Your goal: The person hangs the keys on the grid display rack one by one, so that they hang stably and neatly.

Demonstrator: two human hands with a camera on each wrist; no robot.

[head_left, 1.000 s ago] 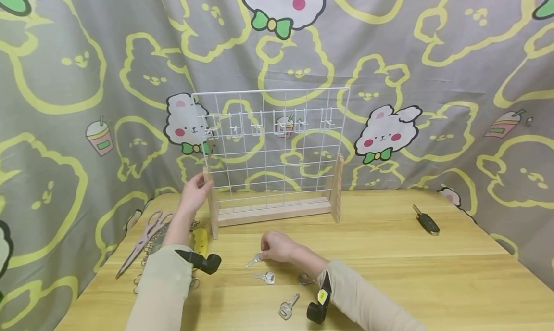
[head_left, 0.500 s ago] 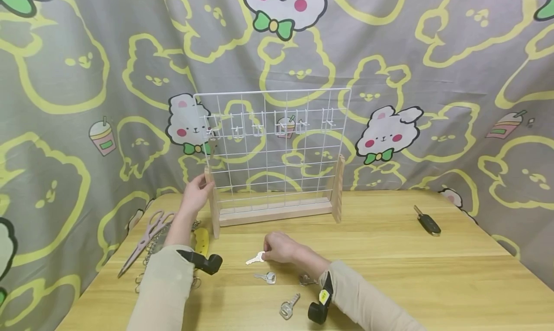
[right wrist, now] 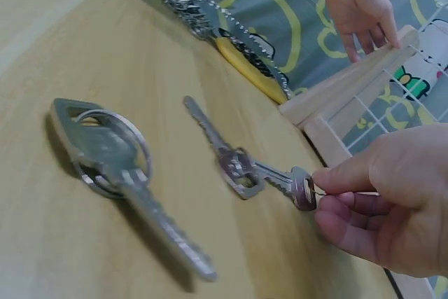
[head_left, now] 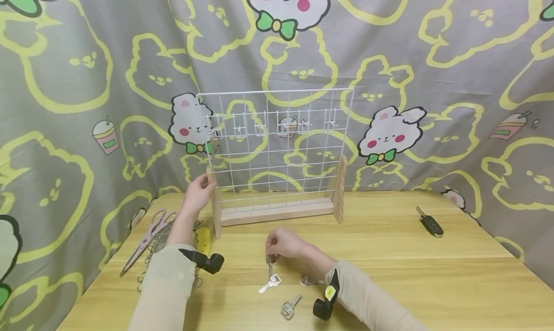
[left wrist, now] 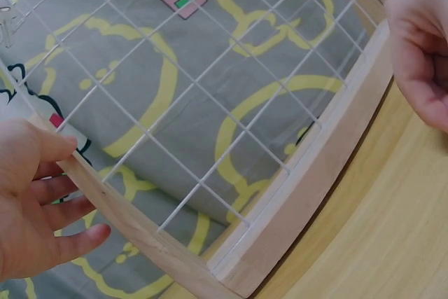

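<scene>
Left hand (head_left: 197, 195) rests against the left wooden upright (head_left: 213, 203) of the wire grid rack (head_left: 277, 143); fingers mostly straight along the post, thumb on the near side, per left wrist view (left wrist: 35, 208). Not curled round it.

Right hand (head_left: 283, 244) is low over the table (head_left: 389, 273), in front of the rack base. Thumb & forefinger pinch the ring of a small key (head_left: 270, 262), which hangs blade down; right wrist view confirms pinch at the key head (right wrist: 302, 188). Its tip is touching or just over a second key (head_left: 270, 284) lying flat on the wood; contact cannot be told for certain.

Other items: a third key (head_left: 289, 308) nearer the person, w/ split ring, plain in right wrist view (right wrist: 119, 166). A fourth key (head_left: 308, 281) by the right sleeve, part hidden. Scissors (head_left: 149, 235), a chain (head_left: 151, 254) and a yellow item (head_left: 201, 239) lie left of the rack, beside the left forearm. Car key (head_left: 429, 221) well apart at right. One key (head_left: 213, 146) hangs on the rack's leftmost hook; other hooks (head_left: 283, 124) bare
</scene>
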